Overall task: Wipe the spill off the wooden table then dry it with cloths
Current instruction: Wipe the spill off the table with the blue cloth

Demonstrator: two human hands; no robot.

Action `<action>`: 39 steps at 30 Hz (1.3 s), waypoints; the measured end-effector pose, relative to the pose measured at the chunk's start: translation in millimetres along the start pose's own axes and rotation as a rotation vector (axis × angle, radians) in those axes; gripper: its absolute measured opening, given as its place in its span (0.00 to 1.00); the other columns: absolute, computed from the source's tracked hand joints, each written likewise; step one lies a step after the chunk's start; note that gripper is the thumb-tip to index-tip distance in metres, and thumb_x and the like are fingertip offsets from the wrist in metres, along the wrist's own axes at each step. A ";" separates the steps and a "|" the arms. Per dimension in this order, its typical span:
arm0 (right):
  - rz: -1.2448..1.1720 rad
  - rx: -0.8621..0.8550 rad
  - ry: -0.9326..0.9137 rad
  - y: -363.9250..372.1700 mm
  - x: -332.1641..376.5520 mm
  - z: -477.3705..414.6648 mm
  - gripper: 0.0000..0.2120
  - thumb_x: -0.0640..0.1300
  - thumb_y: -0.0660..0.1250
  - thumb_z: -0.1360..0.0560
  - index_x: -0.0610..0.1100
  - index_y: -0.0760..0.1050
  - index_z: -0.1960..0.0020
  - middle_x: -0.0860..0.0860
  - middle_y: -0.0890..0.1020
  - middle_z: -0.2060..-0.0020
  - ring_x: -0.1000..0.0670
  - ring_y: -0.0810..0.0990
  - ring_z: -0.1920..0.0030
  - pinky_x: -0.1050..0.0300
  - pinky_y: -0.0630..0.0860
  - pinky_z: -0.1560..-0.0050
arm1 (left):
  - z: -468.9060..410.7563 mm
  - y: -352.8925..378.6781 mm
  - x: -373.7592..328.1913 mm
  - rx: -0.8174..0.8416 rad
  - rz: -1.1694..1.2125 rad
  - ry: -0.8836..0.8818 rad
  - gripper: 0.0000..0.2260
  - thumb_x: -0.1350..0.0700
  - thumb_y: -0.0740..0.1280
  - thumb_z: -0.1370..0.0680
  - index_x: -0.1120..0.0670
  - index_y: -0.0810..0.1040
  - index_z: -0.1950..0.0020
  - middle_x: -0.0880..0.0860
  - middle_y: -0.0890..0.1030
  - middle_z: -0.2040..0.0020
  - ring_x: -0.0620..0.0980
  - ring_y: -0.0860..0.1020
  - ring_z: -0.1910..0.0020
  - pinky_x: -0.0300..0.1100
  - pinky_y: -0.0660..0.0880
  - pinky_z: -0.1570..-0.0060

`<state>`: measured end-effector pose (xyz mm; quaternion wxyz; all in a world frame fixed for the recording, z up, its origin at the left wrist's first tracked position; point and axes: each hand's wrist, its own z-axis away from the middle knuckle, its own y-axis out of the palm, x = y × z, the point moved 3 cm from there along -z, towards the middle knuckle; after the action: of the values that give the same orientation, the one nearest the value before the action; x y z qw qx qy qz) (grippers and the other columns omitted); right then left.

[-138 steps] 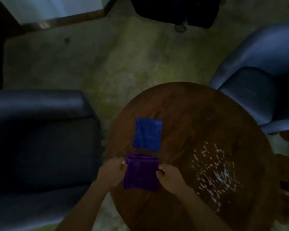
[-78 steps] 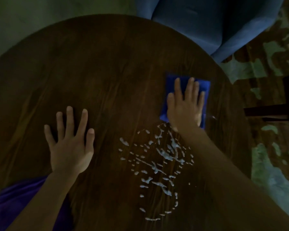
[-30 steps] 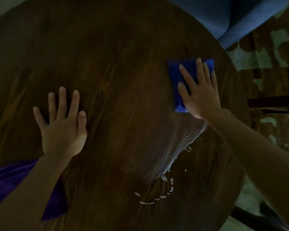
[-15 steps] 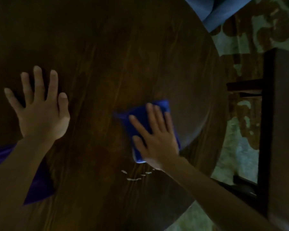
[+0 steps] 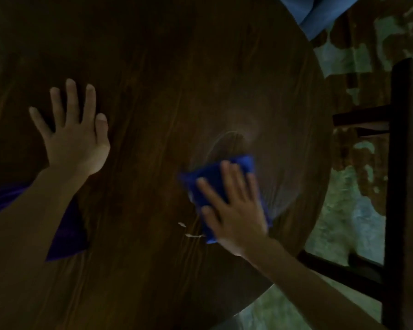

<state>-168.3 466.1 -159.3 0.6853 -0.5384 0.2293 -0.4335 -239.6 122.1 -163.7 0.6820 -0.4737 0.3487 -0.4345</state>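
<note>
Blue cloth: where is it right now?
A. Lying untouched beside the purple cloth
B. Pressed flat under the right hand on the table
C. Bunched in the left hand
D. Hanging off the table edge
B: the right hand lies spread on the blue cloth, flat on the wooden table.

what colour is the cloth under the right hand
Bright blue: the cloth lies flat under the right hand on the table, seen in the head view.

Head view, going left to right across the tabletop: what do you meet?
Purple cloth under the left forearm → left hand flat on the round wooden table → small white spill drops → blue cloth under the right hand.
</note>
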 end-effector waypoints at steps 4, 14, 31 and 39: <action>-0.048 -0.113 -0.213 -34.5 -7.1 -96.9 0.27 0.62 0.45 0.14 0.60 0.47 0.16 0.44 0.46 0.16 0.41 0.44 0.16 0.35 0.43 0.18 | 27.9 -13.1 -8.5 -0.077 0.077 -0.013 0.29 0.39 0.39 0.17 0.48 0.41 0.18 0.54 0.44 0.17 0.55 0.42 0.19 0.66 0.42 0.24; 0.053 -0.053 0.119 -0.5 -56.8 29.5 0.29 0.62 0.43 0.15 0.58 0.47 0.16 0.42 0.42 0.16 0.39 0.41 0.17 0.32 0.48 0.19 | 213.3 64.8 -27.4 0.025 0.164 0.083 0.30 0.42 0.46 0.17 0.56 0.48 0.18 0.55 0.49 0.17 0.54 0.46 0.18 0.58 0.51 0.22; 0.057 0.003 -0.384 1.9 4.6 1.2 0.28 0.64 0.47 0.15 0.62 0.47 0.16 0.47 0.45 0.15 0.43 0.42 0.16 0.38 0.44 0.18 | 248.7 85.3 -13.8 0.002 0.017 0.037 0.31 0.41 0.45 0.17 0.56 0.50 0.18 0.56 0.48 0.17 0.54 0.45 0.18 0.51 0.40 0.21; 0.110 -0.022 -0.277 -7.8 -13.8 -22.0 0.31 0.63 0.43 0.14 0.52 0.46 0.15 0.43 0.46 0.16 0.42 0.46 0.16 0.40 0.47 0.18 | 249.0 81.9 -17.3 0.009 0.018 0.023 0.31 0.41 0.47 0.17 0.56 0.49 0.18 0.57 0.48 0.17 0.54 0.43 0.18 0.55 0.45 0.21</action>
<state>-195.3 465.5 -161.0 0.7270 -0.5874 0.1665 -0.3143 -3.7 237.7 -163.6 0.6839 -0.4625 0.3591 -0.4352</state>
